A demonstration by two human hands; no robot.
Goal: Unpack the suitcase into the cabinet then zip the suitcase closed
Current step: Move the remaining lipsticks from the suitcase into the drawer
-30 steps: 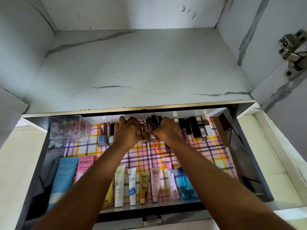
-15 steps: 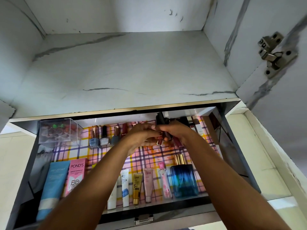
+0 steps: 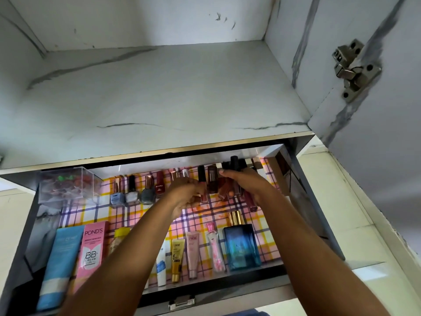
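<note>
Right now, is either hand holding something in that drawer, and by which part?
The right hand grips a bunch of dark lipstick tubes around their middles. The left hand pinches one small tube low down.

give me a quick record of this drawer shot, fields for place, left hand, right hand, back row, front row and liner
place: open drawer under a marble-look cabinet shelf
left hand: left hand at the back row, fingers curled among small bottles; exact hold unclear
right hand: right hand gripping a bunch of dark lipstick tubes
back row: clear box, upright nail polish bottles
front row: blue tube, pink Pond's box, blue perfume bottle
liner: pink and yellow plaid liner
</note>
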